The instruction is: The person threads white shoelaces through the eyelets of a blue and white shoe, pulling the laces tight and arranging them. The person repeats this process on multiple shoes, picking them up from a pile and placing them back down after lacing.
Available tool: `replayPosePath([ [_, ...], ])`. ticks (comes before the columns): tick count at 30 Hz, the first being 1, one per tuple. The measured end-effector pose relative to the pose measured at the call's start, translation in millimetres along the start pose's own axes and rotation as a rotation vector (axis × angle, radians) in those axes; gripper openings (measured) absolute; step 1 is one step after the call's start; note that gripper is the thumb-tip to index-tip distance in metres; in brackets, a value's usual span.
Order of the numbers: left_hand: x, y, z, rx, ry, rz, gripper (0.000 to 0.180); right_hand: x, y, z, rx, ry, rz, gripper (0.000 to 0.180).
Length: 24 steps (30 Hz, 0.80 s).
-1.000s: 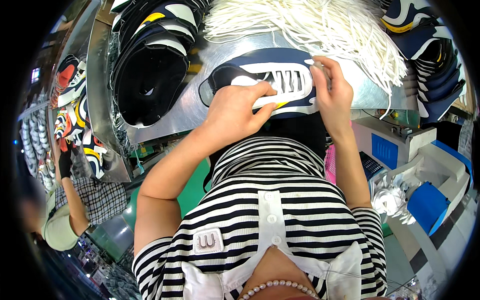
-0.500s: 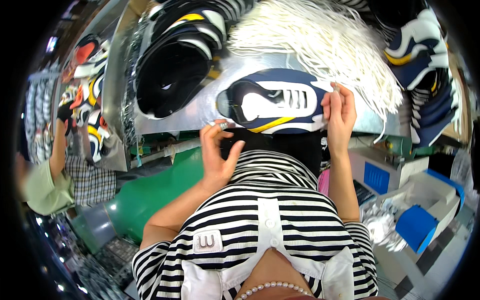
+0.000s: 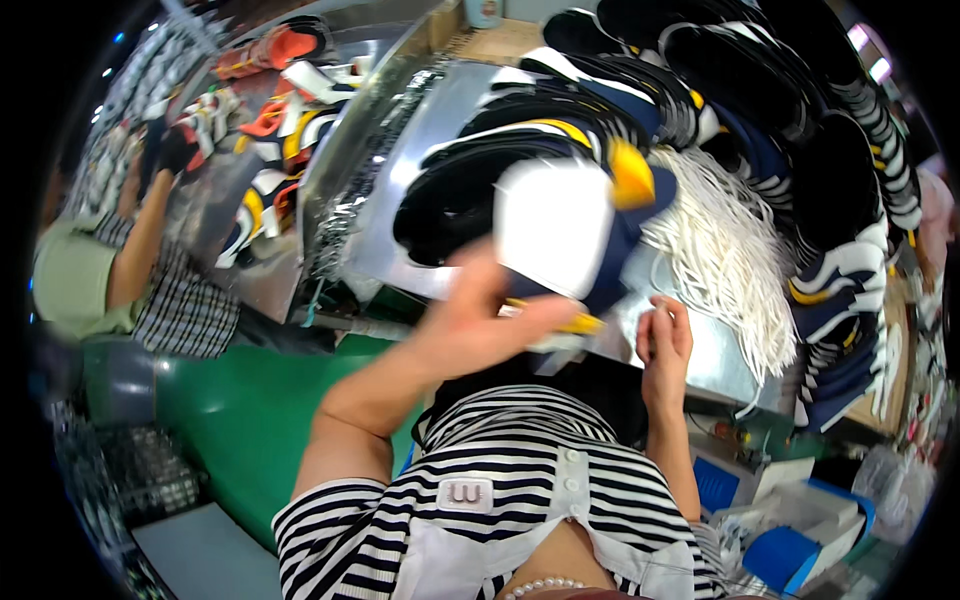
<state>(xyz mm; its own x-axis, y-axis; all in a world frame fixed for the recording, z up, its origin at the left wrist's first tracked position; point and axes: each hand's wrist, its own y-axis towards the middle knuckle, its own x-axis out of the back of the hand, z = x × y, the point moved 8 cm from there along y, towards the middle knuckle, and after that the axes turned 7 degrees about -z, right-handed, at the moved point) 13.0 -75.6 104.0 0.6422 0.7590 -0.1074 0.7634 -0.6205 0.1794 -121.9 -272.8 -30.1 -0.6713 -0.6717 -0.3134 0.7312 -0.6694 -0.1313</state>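
In my left hand (image 3: pixel 490 325), smeared by motion, is a navy, white and yellow shoe upper (image 3: pixel 555 225), raised and tilted over the table's front edge. The thumb lies across its near end, and the other fingers are partly hidden. My right hand (image 3: pixel 665 335) is apart from the upper, above the metal tabletop (image 3: pixel 715 345). Its fingers are half curled and slightly apart, with nothing visible between them. Beyond it, a large bundle of white shoelaces (image 3: pixel 725 260) spreads over the table.
Stacked dark shoe uppers (image 3: pixel 435 205) lie behind the raised one, and more uppers (image 3: pixel 845 290) are piled at the right. At the left, a co-worker's gloved hand (image 3: pixel 178 150) is by a bench of orange and yellow shoe parts (image 3: pixel 265 205). Blue and white boxes (image 3: pixel 785 555) sit low right.
The upper, flat on the table before, is now lifted and tilted in my left hand. My right hand has come away from its toe end. The view has swung to the left.
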Motion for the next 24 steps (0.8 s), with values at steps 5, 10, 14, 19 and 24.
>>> replayPosePath([
  [5,99.1,121.3,-62.8,-0.490,0.910,-0.360,0.025,20.6,27.1,-1.2,0.147,-0.374,-0.148,0.019],
  [10,246.3,271.2,118.6,-0.258,1.696,-0.217,0.037,26.5,59.5,14.6,0.283,-0.772,-0.276,0.016],
  [14,294.8,293.1,196.0,-0.070,1.534,-0.228,0.056,9.1,99.3,50.3,0.542,-1.058,-0.283,0.017],
  [19,252.1,253.0,136.3,-0.200,1.110,-0.261,0.045,-34.1,169.8,52.3,0.674,-1.311,-0.185,0.020],
  [24,140.5,107.1,16.0,-0.350,0.745,-0.314,0.014,-32.1,202.5,34.1,0.632,-1.452,-0.153,0.014],
])
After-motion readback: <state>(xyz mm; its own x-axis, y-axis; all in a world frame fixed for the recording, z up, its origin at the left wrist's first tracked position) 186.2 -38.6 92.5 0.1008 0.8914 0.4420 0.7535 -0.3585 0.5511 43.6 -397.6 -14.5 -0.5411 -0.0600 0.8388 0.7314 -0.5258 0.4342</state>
